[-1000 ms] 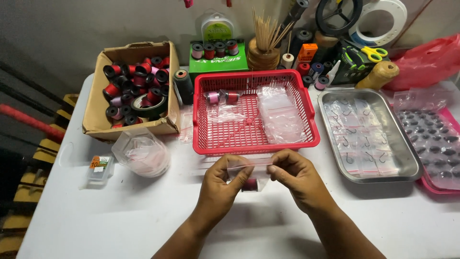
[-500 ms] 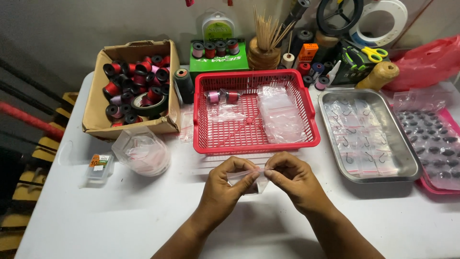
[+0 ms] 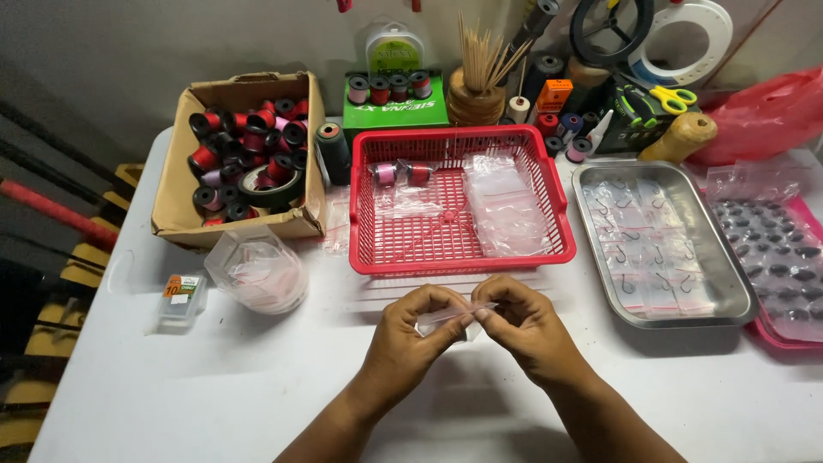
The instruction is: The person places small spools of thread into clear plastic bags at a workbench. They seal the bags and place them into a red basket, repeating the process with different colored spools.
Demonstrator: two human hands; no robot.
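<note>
Between both hands [image 3: 467, 330], clear bag [image 3: 446, 319]

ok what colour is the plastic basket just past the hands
Red: the mesh plastic basket is red all over, rim and floor alike, seen clearly in the head view.

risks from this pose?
1. Both hands, left hand and right hand, pinch one small clear bag by fingertips above the table; the slick film could slip.
2. The red basket sits just beyond the hands; a forward jerk might knock it.
</note>
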